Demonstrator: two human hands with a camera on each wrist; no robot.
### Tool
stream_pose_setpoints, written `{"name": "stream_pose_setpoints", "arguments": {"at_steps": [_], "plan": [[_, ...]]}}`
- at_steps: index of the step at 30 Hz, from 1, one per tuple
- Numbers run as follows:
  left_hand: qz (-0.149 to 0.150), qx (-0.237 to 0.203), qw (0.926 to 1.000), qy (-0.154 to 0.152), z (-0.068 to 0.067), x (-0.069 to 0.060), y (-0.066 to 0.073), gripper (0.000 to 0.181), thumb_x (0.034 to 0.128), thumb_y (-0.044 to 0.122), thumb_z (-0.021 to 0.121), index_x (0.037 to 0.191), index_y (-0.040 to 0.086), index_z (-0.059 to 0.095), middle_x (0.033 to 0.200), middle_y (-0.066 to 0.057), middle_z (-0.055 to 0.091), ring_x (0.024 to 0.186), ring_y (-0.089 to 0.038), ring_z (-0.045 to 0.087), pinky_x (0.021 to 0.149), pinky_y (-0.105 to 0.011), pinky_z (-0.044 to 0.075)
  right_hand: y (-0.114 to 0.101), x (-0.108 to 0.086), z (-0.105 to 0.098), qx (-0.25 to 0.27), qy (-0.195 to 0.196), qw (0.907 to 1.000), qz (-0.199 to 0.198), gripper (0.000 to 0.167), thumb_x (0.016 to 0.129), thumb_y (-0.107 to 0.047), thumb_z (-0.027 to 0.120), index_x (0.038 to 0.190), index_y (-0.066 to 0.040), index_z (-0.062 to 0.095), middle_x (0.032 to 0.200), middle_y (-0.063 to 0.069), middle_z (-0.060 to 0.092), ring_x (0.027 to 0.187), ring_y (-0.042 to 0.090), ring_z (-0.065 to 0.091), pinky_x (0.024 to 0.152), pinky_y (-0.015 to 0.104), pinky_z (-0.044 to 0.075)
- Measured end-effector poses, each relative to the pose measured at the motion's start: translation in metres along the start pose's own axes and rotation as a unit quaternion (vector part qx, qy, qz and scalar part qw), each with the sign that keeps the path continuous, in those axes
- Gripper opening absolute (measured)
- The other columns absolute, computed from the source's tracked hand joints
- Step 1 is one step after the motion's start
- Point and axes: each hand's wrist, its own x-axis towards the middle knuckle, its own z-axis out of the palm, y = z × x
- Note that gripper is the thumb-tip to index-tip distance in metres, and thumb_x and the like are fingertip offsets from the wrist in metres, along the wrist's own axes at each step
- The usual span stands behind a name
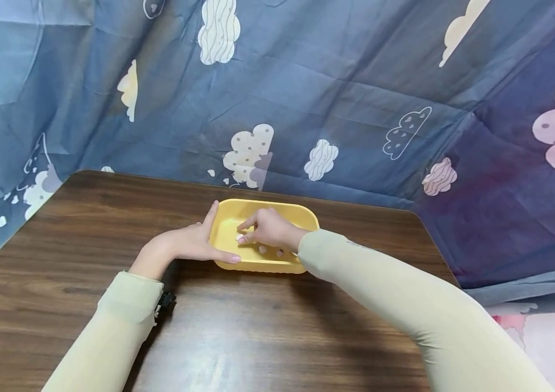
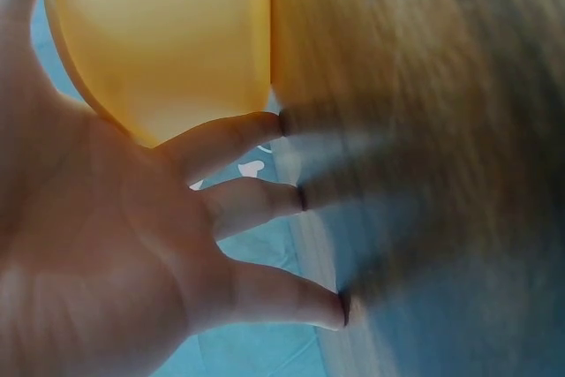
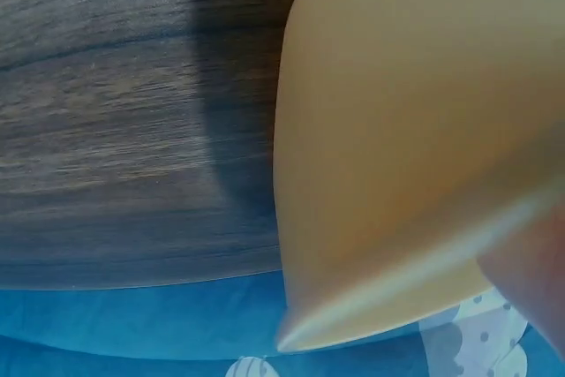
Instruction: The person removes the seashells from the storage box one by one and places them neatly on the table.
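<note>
A yellow plastic bin (image 1: 262,267) with rounded corners stands on the table. My left hand (image 1: 191,242) is at its left end, thumb along the front rim and index finger up the left side. In the left wrist view the fingers of that hand (image 2: 115,218) are straight and spread beside the bin wall (image 2: 168,41). Reaching down inside the bin, my right hand (image 1: 272,228) pinches a small white piece (image 1: 239,237) between thumb and fingers. Small pale pieces (image 1: 262,249) lie on the bin floor below that hand. The right wrist view shows mostly the bin's outer wall (image 3: 397,130).
The dark wood-grain table (image 1: 238,326) spreads around the bin. Behind it hangs a blue curtain (image 1: 174,141) with a cloud print, continuing along the right side. A small black device (image 1: 165,300) sits at the left wrist.
</note>
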Motion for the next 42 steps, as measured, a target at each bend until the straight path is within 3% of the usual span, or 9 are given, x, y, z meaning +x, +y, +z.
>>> {"name": "stream_pose_setpoints", "arguments": {"at_steps": [5,7,14,17,20,22,31,37,42], "plan": [[0.008,-0.003,1.0,-0.004,-0.002,0.001,0.002,0.155,0.0777,0.077,0.079,0.164,0.01,-0.031,0.172,-0.032,0.023,0.156,-0.042,0.039,0.124,-0.057,0.039,0.002,0.0,0.006,-0.007,-0.005,0.9995,0.031,0.042,0.09,-0.037,0.085,0.13,-0.025,0.079,0.068,0.01,0.074,0.045,0.015,0.059,0.036,0.029,0.043],[0.009,-0.005,0.9999,-0.004,-0.003,0.001,0.002,0.156,0.0777,0.077,0.079,0.164,0.01,-0.031,0.172,-0.032,0.024,0.155,-0.041,0.041,0.124,-0.056,0.039,0.002,0.0,0.006,-0.007,-0.003,0.9996,0.028,0.04,0.091,-0.036,0.084,0.129,-0.024,0.08,0.063,0.004,0.072,0.046,0.016,0.06,0.036,0.03,0.043],[0.009,-0.015,0.9998,-0.008,-0.001,0.001,0.0,0.156,0.0781,0.077,0.079,0.163,0.011,-0.033,0.175,-0.031,0.018,0.158,-0.041,0.035,0.126,-0.056,0.036,-0.001,0.0,0.007,-0.038,0.01,0.9991,-0.015,0.03,0.093,-0.031,0.085,0.118,-0.013,0.083,0.069,0.002,0.074,0.051,0.019,0.07,0.039,0.028,0.049],[0.008,-0.02,0.9997,-0.01,0.001,0.002,-0.001,0.156,0.078,0.077,0.08,0.163,0.012,-0.034,0.174,-0.03,0.022,0.156,-0.038,0.04,0.125,-0.055,0.037,-0.002,-0.001,0.003,-0.047,0.023,0.9985,-0.02,0.028,0.093,-0.03,0.085,0.111,-0.009,0.082,0.076,0.003,0.073,0.059,0.017,0.071,0.048,0.028,0.054],[0.007,-0.021,0.9997,-0.013,0.001,0.003,-0.001,0.156,0.0779,0.077,0.079,0.163,0.013,-0.034,0.172,-0.029,0.028,0.152,-0.036,0.045,0.124,-0.054,0.039,-0.005,-0.006,-0.007,-0.052,0.058,0.9966,-0.025,0.025,0.093,-0.031,0.086,0.105,-0.009,0.082,0.076,0.001,0.069,0.068,0.013,0.065,0.061,0.025,0.053],[0.004,-0.018,0.9997,-0.013,0.0,0.003,0.0,0.156,0.0777,0.077,0.079,0.163,0.013,-0.034,0.171,-0.029,0.031,0.149,-0.035,0.048,0.122,-0.054,0.04,-0.008,-0.011,-0.014,-0.058,0.094,0.9929,-0.046,0.023,0.092,-0.032,0.086,0.101,-0.01,0.083,0.072,-0.002,0.063,0.07,0.011,0.056,0.066,0.023,0.045],[0.001,0.005,1.0,-0.007,-0.004,-0.002,0.005,0.155,0.0779,0.079,0.078,0.164,0.011,-0.031,0.171,-0.033,0.027,0.154,-0.043,0.042,0.124,-0.058,0.038,-0.024,-0.062,-0.027,0.038,0.219,0.9675,-0.121,0.026,0.09,-0.035,0.088,0.104,-0.014,0.083,0.062,-0.004,0.039,0.058,0.011,0.039,0.058,0.025,0.034],[-0.005,-0.002,1.0,-0.007,-0.005,-0.004,0.004,0.154,0.0781,0.079,0.078,0.164,0.013,-0.032,0.17,-0.031,0.031,0.152,-0.041,0.045,0.124,-0.057,0.039,-0.03,-0.093,-0.013,0.067,0.264,0.9532,-0.13,0.022,0.085,-0.033,0.092,0.097,-0.016,0.084,0.061,-0.006,0.036,0.059,0.009,0.036,0.056,0.024,0.032],[0.004,-0.016,0.9999,-0.006,-0.003,-0.002,0.003,0.154,0.0789,0.075,0.08,0.164,0.013,-0.032,0.163,-0.03,0.043,0.144,-0.036,0.053,0.122,-0.055,0.041,-0.032,-0.117,0.021,0.121,0.224,0.959,-0.125,0.02,0.084,-0.028,0.093,0.095,-0.015,0.084,0.062,-0.009,0.039,0.062,0.006,0.038,0.059,0.021,0.036]]}}
